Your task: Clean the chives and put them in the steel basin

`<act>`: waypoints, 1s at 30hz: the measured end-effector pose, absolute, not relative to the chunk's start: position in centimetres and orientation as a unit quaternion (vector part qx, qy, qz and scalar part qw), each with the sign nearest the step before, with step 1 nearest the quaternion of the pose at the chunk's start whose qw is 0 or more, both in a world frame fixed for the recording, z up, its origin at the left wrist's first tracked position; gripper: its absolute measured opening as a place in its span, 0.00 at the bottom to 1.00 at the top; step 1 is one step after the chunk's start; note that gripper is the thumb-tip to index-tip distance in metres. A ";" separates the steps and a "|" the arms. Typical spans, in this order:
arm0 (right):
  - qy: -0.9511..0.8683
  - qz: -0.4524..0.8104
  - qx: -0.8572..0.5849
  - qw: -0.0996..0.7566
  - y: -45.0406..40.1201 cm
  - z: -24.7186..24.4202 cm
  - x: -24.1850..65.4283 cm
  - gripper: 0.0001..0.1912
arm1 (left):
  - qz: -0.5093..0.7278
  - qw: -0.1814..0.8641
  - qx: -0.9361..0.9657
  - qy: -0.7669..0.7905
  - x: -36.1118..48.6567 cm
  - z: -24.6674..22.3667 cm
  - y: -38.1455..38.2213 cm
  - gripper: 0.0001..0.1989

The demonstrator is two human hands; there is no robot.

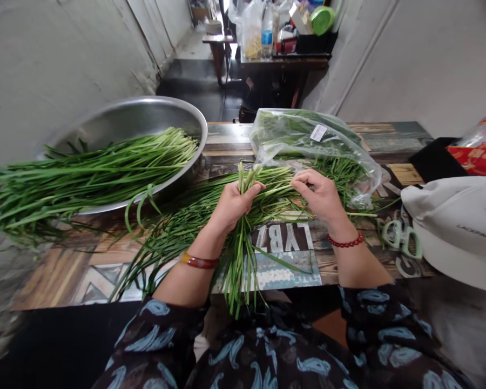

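My left hand is closed around a small bunch of garlic chives, pale stem ends up and green leaves hanging past the table's front edge. To its right, my right hand pinches at the pale stem end of a chive; the fingertips partly hide it. Under and between both hands lies a loose pile of garlic chives on the table. A large metal basin at the left holds more chives, their leaves spilling over its rim.
Behind my right hand lies a clear plastic bag of greens. Green-handled scissors and a pale cap are at the right, near a black box and red package. A cluttered second table stands farther back.
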State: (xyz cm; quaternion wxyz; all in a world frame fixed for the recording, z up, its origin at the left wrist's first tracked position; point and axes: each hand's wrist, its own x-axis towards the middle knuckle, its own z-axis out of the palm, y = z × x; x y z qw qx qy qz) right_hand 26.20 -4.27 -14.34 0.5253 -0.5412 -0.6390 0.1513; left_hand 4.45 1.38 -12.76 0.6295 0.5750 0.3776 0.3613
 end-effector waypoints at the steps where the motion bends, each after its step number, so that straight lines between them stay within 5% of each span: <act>1: -0.632 0.164 -0.539 0.532 -4.3 -14.3 26.0 0.10 | 0.353 0.622 0.586 0.381 4.5 -12.7 1.3 0.19; 7: -0.613 0.199 -0.530 0.551 -4.4 -14.5 25.2 0.13 | 0.321 0.565 0.664 0.371 4.8 -12.5 1.0 0.12; 15: -0.524 0.204 -0.553 0.614 -4.3 -15.0 25.5 0.17 | 0.280 0.577 0.673 0.368 4.6 -12.7 1.0 0.14; 23: -0.702 0.088 -0.523 0.475 -4.6 -14.1 24.4 0.08 | 0.293 0.533 0.696 0.382 4.9 -12.9 1.1 0.13; 30: -0.531 0.282 -0.562 0.568 -4.1 -15.6 22.9 0.11 | 0.293 0.541 0.693 0.377 5.0 -12.4 0.8 0.12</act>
